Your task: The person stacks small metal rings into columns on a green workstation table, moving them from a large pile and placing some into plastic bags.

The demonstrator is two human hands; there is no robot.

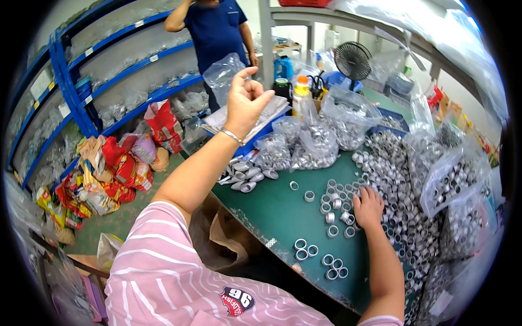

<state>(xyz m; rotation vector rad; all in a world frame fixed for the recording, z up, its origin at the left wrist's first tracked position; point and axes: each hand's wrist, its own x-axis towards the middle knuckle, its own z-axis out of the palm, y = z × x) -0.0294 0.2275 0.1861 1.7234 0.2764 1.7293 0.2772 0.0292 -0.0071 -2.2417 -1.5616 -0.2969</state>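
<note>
My left hand [246, 104] is raised above the far left of the table, fingers curled and thumb out. A thin clear plastic bag [222, 76] hangs in the air at its fingers and appears gripped there; the exact contact is hard to see. My right hand [368, 206] lies palm down with fingers spread at the edge of a large heap of grey metal rings [394, 182], touching several. Left of it more loose rings [333, 205] are scattered on the green table [261, 209]. Two small clusters of rings [333, 266] lie close to the near edge.
Bags of metal parts [318, 146] line the table's back, beside grey tapered pieces [244, 175]. An open bag of rings [457, 185] stands at right. A black fan [352, 61] and bottles are behind. A person in dark blue [215, 30] stands near blue shelving [130, 68]. Sacks [122, 168] crowd the floor.
</note>
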